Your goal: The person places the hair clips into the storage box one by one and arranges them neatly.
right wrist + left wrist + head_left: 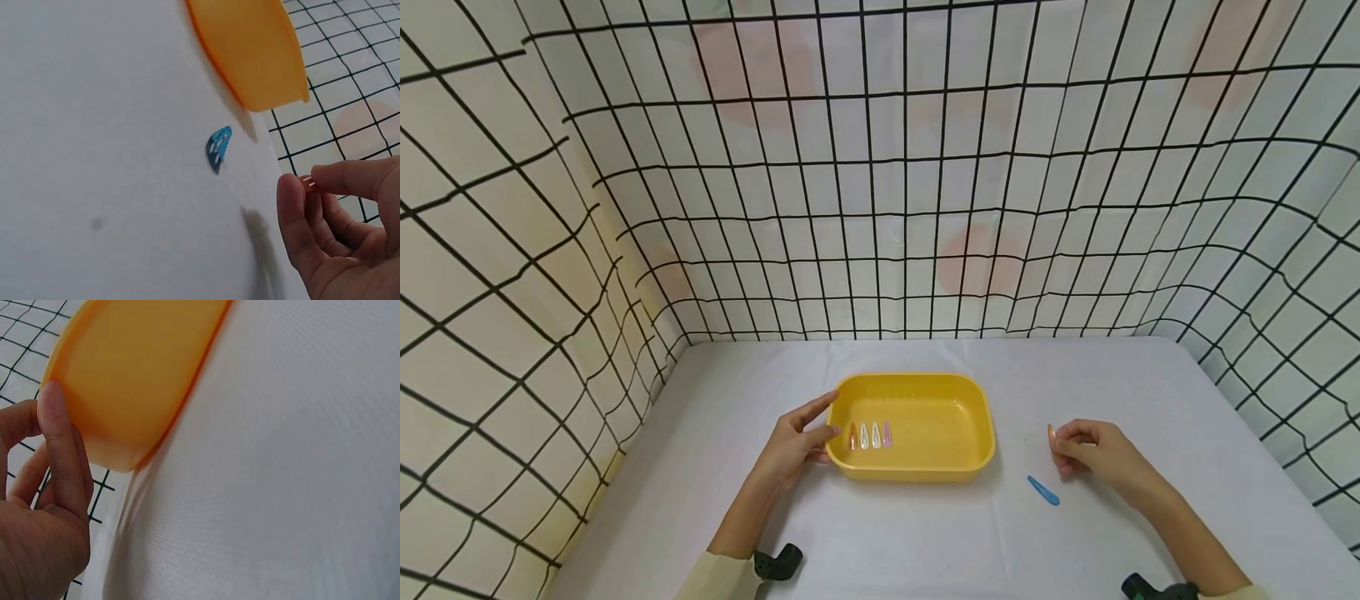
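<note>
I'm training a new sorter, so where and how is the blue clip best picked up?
Probably pinch the blue clip by its broad, rounded end, coming from above on the person's right. It lies on the white tabletop with that end farther from the yellow tray, the narrow tip nearer it.

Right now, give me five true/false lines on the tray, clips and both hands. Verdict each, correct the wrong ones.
1. The left hand touches the yellow tray. True.
2. The right hand pinches the blue clip. False: it pinches an orange clip.
3. The blue clip lies on the white table, outside the tray. True.
4. Only two clips lie in the tray. False: four clips do.
5. The clips in the tray lie side by side in a row. True.
</note>
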A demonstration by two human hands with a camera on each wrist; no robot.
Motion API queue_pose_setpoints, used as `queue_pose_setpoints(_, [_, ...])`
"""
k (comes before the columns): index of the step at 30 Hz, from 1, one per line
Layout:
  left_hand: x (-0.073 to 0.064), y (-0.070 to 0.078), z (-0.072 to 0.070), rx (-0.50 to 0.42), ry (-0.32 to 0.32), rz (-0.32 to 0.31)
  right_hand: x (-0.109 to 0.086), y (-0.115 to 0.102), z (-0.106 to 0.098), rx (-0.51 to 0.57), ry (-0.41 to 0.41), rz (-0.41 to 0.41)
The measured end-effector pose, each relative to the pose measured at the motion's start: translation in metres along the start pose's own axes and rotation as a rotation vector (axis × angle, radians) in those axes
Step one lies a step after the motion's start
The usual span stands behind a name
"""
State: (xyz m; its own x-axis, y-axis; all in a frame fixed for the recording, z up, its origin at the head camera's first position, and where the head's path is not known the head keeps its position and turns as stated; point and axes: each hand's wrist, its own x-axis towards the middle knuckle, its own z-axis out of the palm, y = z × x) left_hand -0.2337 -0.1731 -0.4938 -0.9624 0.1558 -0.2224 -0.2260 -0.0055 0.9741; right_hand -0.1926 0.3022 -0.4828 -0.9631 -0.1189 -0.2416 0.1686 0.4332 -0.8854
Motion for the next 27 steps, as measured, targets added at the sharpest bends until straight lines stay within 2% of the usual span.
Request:
queue_pose_setpoints(6, [0.0, 0.0, 0.0, -0.002, 0.002, -0.003, 0.011, -0.012, 0.0, 0.089, -0.022, -0.014])
queue_pose_setpoints(13, [-0.001, 0.001, 0.001, -0.006, -0.005, -0.002, 0.018, -0.029, 0.005, 0.122, -0.003, -0.036])
queue_pose_setpoints(21, [-0.003, 0.001, -0.001, -0.008, -0.001, -0.005, 0.028, -0.054, 0.021, 0.223, -0.035, -0.131])
queue_pose_setpoints(27, [-0.003, 0.002, 0.001, -0.009, -0.006, -0.003, 0.036, -0.075, 0.035, 0.273, -0.053, -0.138])
